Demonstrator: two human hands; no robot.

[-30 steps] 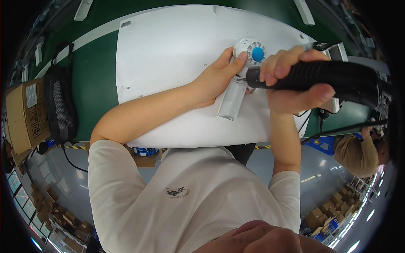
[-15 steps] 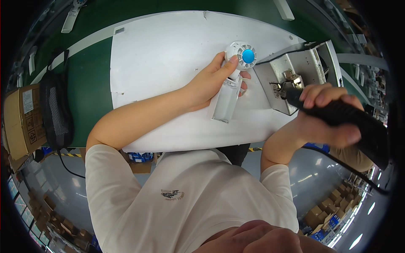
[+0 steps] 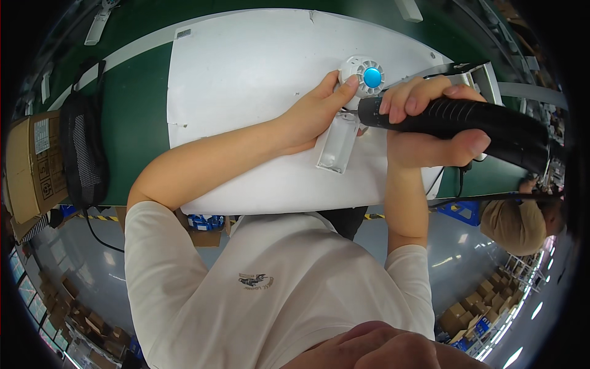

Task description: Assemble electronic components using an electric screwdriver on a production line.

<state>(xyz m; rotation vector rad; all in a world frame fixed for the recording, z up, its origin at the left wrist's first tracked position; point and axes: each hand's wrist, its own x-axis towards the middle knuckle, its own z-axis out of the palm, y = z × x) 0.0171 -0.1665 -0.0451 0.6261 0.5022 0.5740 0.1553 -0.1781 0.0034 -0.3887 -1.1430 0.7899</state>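
A white handheld fan (image 3: pixel 338 142) with a blue round centre lies over the white sheet, its round grille head away from me and its open hollow handle toward me. My left hand (image 3: pixel 310 117) is closed around its neck, thumb on the head's edge. In my right hand (image 3: pixel 421 149) is a black electric screwdriver (image 3: pixel 458 117), held nearly level with fingers and thumb wrapped round its body. The screwdriver's front end points left at the top of the fan's handle, just below the head. Whether its bit touches a screw cannot be made out.
A metal box (image 3: pixel 488 83) at the right is mostly hidden behind my right hand and the screwdriver. The white sheet (image 3: pixel 233 80) covers the green table (image 3: pixel 138 123). At the left stand a black mesh bag (image 3: pixel 86 154) and a cardboard box (image 3: pixel 38 166). Black cords hang at the right.
My right hand has brought the screwdriver leftward, from the metal box to the fan's neck. My left hand still holds the fan, which sits slightly further right in view.
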